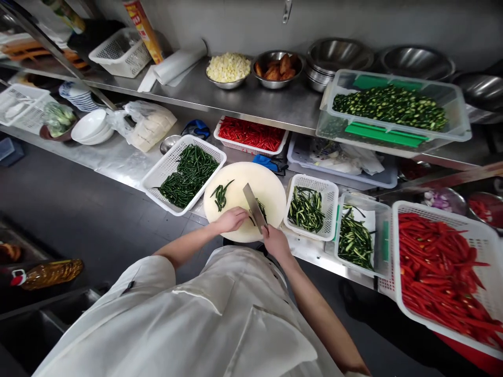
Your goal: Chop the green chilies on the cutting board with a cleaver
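Note:
My right hand [274, 241] is closed round the handle of a cleaver [254, 207], whose blade lies slantwise over the round cutting board [271, 180]. My left hand [233, 219] is at the board's left front, its fingers drawn together at a thin green chili [252, 220] just left of the blade. Cut green pieces [261, 208] show partly behind the cleaver. Several whole green chilies [221, 195] rest on the board's left side. A white basket of whole green chilies [157, 180] stands to the left, and one with split chilies [334, 191] to the right.
Further right are a clear tub [387, 209] of split chilies and a large basket [397, 262] of red chilies. A red chili basket [251, 148] sits under the shelf edge. Above, the steel shelf [236, 104] carries bowls and a tub [459, 115] of chopped greens.

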### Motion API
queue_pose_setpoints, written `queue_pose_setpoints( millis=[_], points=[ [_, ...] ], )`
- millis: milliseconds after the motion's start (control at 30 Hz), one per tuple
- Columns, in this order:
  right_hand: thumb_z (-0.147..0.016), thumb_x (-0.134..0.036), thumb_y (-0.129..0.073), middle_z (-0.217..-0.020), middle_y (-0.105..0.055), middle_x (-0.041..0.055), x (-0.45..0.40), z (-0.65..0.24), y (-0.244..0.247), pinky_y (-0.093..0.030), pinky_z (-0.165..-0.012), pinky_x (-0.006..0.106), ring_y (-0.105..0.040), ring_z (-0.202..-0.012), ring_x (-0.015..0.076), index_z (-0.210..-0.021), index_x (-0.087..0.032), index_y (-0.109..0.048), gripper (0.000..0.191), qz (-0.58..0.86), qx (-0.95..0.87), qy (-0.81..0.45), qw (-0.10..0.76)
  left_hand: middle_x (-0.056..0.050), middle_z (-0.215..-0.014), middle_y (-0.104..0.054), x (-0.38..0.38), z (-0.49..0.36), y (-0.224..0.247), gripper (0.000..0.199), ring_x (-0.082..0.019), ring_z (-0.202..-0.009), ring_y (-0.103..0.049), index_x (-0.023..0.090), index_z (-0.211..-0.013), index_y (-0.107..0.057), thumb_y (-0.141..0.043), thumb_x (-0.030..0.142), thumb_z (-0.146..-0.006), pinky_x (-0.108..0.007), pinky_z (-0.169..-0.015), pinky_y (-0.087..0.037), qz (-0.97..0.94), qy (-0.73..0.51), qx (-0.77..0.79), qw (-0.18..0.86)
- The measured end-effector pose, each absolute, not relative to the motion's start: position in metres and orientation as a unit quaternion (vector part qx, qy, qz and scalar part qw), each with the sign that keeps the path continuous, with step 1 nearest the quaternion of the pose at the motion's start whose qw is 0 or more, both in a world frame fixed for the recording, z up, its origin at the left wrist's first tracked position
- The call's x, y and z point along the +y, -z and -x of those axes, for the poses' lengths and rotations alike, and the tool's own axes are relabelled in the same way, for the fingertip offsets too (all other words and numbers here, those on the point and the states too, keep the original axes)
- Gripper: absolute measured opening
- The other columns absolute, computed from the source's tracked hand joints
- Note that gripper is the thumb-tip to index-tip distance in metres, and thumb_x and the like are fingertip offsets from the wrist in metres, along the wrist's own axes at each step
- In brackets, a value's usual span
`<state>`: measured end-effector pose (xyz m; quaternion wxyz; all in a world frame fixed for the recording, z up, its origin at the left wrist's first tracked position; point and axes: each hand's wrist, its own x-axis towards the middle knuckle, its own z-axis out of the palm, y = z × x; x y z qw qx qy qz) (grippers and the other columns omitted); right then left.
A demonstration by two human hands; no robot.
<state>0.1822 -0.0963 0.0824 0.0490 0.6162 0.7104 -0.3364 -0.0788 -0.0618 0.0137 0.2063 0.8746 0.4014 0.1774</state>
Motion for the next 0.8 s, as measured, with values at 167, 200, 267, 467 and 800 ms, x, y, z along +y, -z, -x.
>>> queue_pose_setpoints(
  millis=[167, 200, 267, 467, 800],
  points=[
    [-0.113, -0.038, -0.04, -0.101, -0.078, 0.0109, -0.136, -0.212, -0.078, -0.037, -0.076, 0.028, -0.072, -0.095, 0.0229, -0.101, -0.018, -0.069, 0.037, -0.567, 0.717, 0.403, 0.049, -0.012, -0.138, -0.066, -0.04, 0.134, -0.025, 0.033, -0.033, -0.129, -0.054, 0.021, -0.119, -0.072, -0.054, 0.009, -0.096, -0.053, -0.108, -0.048, -0.813, -0.111, 0.568, 0.067],
    [-0.113, -0.038, -0.04, -0.1, -0.078, 0.0107, -0.141, -0.219, -0.077, -0.038, -0.076, 0.028, -0.071, -0.095, 0.023, -0.098, -0.018, -0.069, 0.038, -0.563, 0.714, 0.411, 0.057, -0.012, -0.137, -0.066, -0.038, 0.138, -0.024, 0.03, -0.034, -0.128, -0.054, 0.021, -0.116, -0.073, -0.054, 0.01, -0.096, -0.052, -0.107, -0.048, -0.808, -0.103, 0.577, 0.061],
    [-0.113, -0.038, -0.039, -0.099, -0.078, 0.0108, -0.145, -0.228, -0.075, -0.038, -0.077, 0.028, -0.071, -0.095, 0.0231, -0.096, -0.018, -0.07, 0.04, -0.572, 0.705, 0.414, 0.07, -0.012, -0.133, -0.067, -0.037, 0.134, -0.019, 0.027, -0.031, -0.123, -0.057, 0.021, -0.112, -0.074, -0.053, 0.011, -0.098, -0.049, -0.105, -0.05, -0.811, -0.098, 0.573, 0.073],
    [-0.114, -0.037, -0.036, -0.109, -0.078, 0.0143, -0.137, -0.229, -0.079, -0.04, -0.082, 0.029, -0.072, -0.102, 0.0249, -0.11, -0.017, -0.071, 0.04, -0.619, 0.699, 0.347, 0.084, -0.01, -0.12, -0.067, -0.051, 0.092, -0.009, 0.024, -0.026, -0.115, -0.062, 0.022, -0.121, -0.068, -0.053, 0.02, -0.102, -0.04, -0.102, -0.051, -0.776, -0.184, 0.594, 0.107],
    [-0.115, -0.036, -0.03, -0.116, -0.078, 0.0149, -0.145, -0.215, -0.074, -0.043, -0.083, 0.03, -0.074, -0.106, 0.0263, -0.117, -0.017, -0.068, 0.042, -0.63, 0.685, 0.347, 0.114, -0.014, -0.114, -0.066, -0.065, 0.11, -0.003, 0.021, -0.034, -0.114, -0.06, 0.021, -0.114, -0.071, -0.057, 0.018, -0.099, -0.052, -0.101, -0.051, -0.688, -0.262, 0.675, 0.048]
  ],
)
